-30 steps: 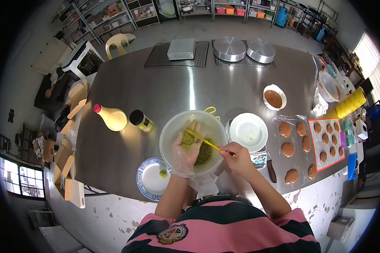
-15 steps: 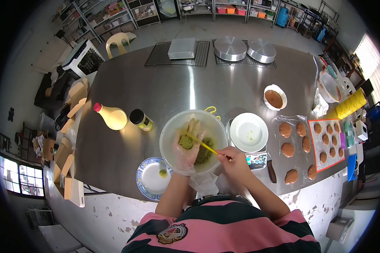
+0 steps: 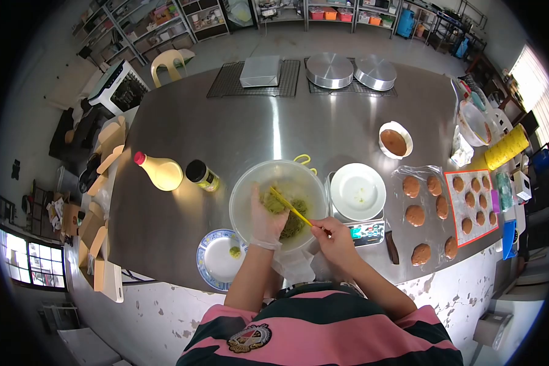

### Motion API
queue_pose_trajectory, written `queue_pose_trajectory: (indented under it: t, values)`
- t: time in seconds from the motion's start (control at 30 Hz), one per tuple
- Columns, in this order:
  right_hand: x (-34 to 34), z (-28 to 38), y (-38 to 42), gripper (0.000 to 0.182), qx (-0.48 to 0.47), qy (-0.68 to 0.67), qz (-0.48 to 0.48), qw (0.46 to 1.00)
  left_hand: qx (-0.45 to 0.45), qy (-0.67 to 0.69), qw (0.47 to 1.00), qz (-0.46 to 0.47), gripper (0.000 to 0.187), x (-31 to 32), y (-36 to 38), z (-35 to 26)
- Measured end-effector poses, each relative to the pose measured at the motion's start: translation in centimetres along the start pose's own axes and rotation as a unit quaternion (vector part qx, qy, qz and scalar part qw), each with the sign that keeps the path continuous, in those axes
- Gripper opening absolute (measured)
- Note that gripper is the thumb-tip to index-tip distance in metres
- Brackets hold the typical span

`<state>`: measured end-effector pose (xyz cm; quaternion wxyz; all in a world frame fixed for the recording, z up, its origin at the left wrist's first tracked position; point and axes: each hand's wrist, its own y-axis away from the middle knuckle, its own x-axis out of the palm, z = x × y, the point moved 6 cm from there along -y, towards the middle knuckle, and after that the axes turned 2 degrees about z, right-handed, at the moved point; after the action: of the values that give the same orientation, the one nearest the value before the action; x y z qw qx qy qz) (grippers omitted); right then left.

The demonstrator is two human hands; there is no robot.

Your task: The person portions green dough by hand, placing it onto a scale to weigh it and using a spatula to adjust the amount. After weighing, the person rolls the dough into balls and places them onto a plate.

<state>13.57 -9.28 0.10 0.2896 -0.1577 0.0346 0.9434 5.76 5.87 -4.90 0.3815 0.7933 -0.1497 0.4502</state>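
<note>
R grip (image 3: pixel 334 239) closed on stick (image 3: pixel 294 211) btwn bowl rim (image 3: pixel 240 198) & scale (image 3: pixel 367 232), L grip (image 3: pixel 266 222) cupped w/ green mix (image 3: pixel 273 204).

Smooth plastic bowl (image 3: pixel 310 185), glossy metal table (image 3: pixel 329 122)

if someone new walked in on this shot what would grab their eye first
Probably the large translucent plastic bowl near the front centre, where the clear-gloved left hand cups crumbly green mixture and the right hand holds a slim bright yellow utensil. Next, likely, the flat brown rounds on clear plastic film at the right, beside a red-bordered pale mat.
</note>
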Motion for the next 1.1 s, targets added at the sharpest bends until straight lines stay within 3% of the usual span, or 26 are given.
queue_pose_trajectory:
  t: [0.03,0.17,0.23,0.33,0.57,0.63,0.77,0.83,0.93,1.1]
  values:
    - [-0.1,-0.4,0.0,0.018,0.0,0.0,-0.001,1.0,0.008,-0.076,0.992,-0.095,0.054,-1.3,-0.1,0.0]
    - [-0.9,-2.7,-0.3,0.02,0.047,0.014,-0.023,0.999,-0.005,-0.114,0.99,-0.088,0.049,-3.9,-1.2,0.2]
    - [-1.2,-3.0,-0.2,0.02,0.055,0.024,-0.026,0.998,-0.076,-0.026,0.997,0.007,0.045,-2.6,-0.1,0.6]
    - [-1.5,-3.1,-0.4,0.019,0.065,0.035,-0.021,0.997,-0.103,-0.041,0.991,0.075,0.042,-2.1,0.3,0.7]
    - [-1.7,-1.5,-0.3,0.019,0.0,0.059,-0.035,0.998,-0.017,-0.046,0.998,0.035,0.033,-3.2,-0.6,0.0]
    - [-1.5,-1.2,-0.4,0.019,-0.001,0.051,-0.032,0.998,-0.021,-0.006,0.995,0.095,0.034,-3.4,-1.0,-0.1]
    - [-1.3,-0.8,-0.6,0.019,-0.013,0.045,-0.031,0.998,-0.051,0.052,0.989,0.131,0.039,-2.4,-0.6,0.3]
    - [-1.1,-0.7,-0.7,0.019,-0.015,0.047,-0.028,0.998,-0.021,0.028,0.998,-0.047,0.041,-1.4,0.7,0.3]
    - [-0.9,-0.1,-0.7,0.018,-0.048,0.091,-0.033,0.994,-0.02,0.039,0.999,0.017,0.045,-1.6,-0.2,0.6]
    - [-0.3,1.0,-0.6,0.016,-0.115,0.218,-0.008,0.969,0.006,-0.03,0.999,-0.037,0.045,-2.0,-0.6,0.6]
